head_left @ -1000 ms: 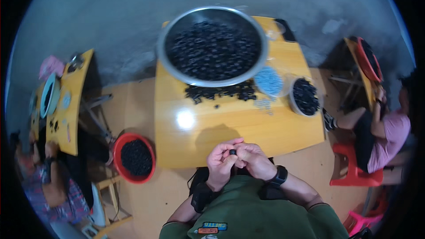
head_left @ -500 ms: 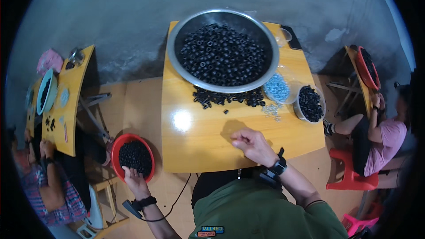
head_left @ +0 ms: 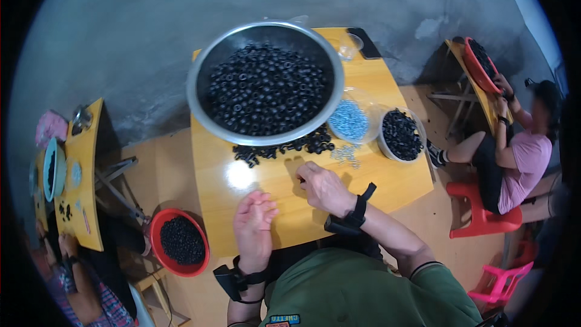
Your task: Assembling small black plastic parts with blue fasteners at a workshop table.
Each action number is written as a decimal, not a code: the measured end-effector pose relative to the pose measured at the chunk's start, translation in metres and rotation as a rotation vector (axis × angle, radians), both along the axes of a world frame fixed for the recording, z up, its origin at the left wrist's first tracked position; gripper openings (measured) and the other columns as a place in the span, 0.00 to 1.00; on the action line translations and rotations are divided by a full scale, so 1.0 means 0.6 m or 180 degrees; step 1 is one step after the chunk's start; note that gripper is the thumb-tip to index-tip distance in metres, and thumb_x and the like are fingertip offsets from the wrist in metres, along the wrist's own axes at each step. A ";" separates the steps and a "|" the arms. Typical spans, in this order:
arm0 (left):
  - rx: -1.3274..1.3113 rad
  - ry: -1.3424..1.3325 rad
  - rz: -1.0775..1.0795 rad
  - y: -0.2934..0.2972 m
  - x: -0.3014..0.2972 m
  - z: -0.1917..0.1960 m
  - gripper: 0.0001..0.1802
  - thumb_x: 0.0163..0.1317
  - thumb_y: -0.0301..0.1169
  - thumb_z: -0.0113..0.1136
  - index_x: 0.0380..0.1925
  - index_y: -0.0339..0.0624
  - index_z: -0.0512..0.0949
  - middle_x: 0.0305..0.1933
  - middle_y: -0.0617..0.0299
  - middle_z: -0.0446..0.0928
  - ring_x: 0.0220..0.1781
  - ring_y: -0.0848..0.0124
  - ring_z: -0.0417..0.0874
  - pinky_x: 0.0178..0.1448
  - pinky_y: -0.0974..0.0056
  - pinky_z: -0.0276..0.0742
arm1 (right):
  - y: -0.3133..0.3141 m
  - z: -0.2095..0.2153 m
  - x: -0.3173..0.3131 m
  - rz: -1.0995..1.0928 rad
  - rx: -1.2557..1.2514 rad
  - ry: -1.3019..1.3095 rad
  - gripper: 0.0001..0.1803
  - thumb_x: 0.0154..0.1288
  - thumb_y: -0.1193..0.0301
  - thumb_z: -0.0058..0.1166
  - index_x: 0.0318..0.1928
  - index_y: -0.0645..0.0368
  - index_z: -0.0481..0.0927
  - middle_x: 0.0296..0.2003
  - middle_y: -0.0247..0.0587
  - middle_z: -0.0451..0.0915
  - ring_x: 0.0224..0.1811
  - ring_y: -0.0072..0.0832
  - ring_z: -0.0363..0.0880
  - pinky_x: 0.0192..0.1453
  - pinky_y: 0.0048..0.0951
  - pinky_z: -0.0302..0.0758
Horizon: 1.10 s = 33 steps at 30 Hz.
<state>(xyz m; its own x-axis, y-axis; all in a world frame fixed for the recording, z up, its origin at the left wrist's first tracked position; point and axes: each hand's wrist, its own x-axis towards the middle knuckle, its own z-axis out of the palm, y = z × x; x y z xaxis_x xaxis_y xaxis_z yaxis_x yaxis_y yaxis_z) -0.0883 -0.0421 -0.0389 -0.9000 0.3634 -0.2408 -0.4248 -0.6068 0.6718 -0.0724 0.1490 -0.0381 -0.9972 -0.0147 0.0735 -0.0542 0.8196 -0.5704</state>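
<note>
On the yellow table (head_left: 357, 172), my right hand (head_left: 327, 191) is closed with its fingertips pinching a small black plastic piece (head_left: 301, 180); most of the piece is hidden. My left hand (head_left: 253, 230) hovers by the table's near left part, its fingers loosely bent and apart, with nothing visible in them. Beyond both hands lies a loose row of small black plastic parts (head_left: 318, 141). Behind it stands a wide steel basin (head_left: 200, 106) heaped with black ring-shaped parts (head_left: 269, 88). Small bluish-silver metal pieces (head_left: 348, 119) fill a clear tub, and some lie spilled beside it.
A clear round tub of black parts (head_left: 402, 135) stands at the table's right. A red basin (head_left: 206, 254) of black parts is below the table's left side. At the back lies a black phone-like slab (head_left: 364, 43). Other people sit at side tables left and right.
My left hand has moved from the red basin up and right to the table. My right hand has moved slightly left and away from me, and a black piece shows at its fingertips.
</note>
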 end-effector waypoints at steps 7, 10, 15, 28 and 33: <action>-0.0156 -0.0124 -0.0480 0.081 0.002 -0.019 0.16 0.60 0.27 0.52 0.48 0.34 0.68 0.45 0.55 0.73 0.42 0.69 0.76 0.48 0.66 0.73 | 0.040 -0.009 0.076 -0.0576 -0.0435 0.0267 0.14 0.46 0.80 0.53 0.38 0.62 0.71 0.29 0.46 0.70 0.30 0.45 0.74 0.32 0.37 0.73; -0.0201 -0.0070 -0.0524 0.096 -0.008 -0.025 0.16 0.60 0.27 0.52 0.48 0.33 0.67 0.46 0.55 0.73 0.45 0.69 0.75 0.52 0.64 0.71 | 0.044 -0.003 0.066 -0.0682 -0.0468 0.0163 0.15 0.47 0.77 0.56 0.38 0.61 0.71 0.31 0.45 0.70 0.31 0.44 0.74 0.32 0.37 0.73; -0.0262 0.0100 -0.0246 0.111 0.004 -0.042 0.17 0.61 0.27 0.52 0.49 0.33 0.66 0.49 0.55 0.71 0.52 0.67 0.72 0.59 0.64 0.66 | 0.053 0.023 0.015 -0.0578 -0.0104 0.0597 0.18 0.46 0.76 0.58 0.40 0.61 0.70 0.32 0.44 0.69 0.30 0.42 0.74 0.31 0.36 0.73; -0.0395 0.0072 -0.0226 0.103 0.022 -0.043 0.14 0.63 0.31 0.49 0.45 0.32 0.68 0.46 0.54 0.73 0.47 0.67 0.75 0.53 0.65 0.70 | 0.046 0.042 0.018 -0.0230 -0.0545 0.1080 0.09 0.43 0.80 0.52 0.30 0.60 0.73 0.30 0.41 0.69 0.32 0.34 0.75 0.31 0.31 0.73; -0.0050 -0.0012 -0.1119 0.095 0.058 -0.024 0.11 0.63 0.31 0.51 0.38 0.32 0.72 0.29 0.62 0.74 0.28 0.75 0.74 0.36 0.71 0.71 | 0.015 0.050 0.102 0.0086 -0.1228 0.0882 0.13 0.45 0.78 0.56 0.37 0.57 0.77 0.32 0.38 0.69 0.33 0.35 0.74 0.33 0.29 0.73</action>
<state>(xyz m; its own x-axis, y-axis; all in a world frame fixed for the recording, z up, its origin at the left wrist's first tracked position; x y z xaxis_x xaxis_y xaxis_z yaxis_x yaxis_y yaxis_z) -0.0536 0.0148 -0.0532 -0.7195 0.6472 -0.2521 -0.6086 -0.4125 0.6779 -0.0110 0.1581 -0.0081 -0.9389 0.0403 0.3419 -0.2656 0.5470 -0.7939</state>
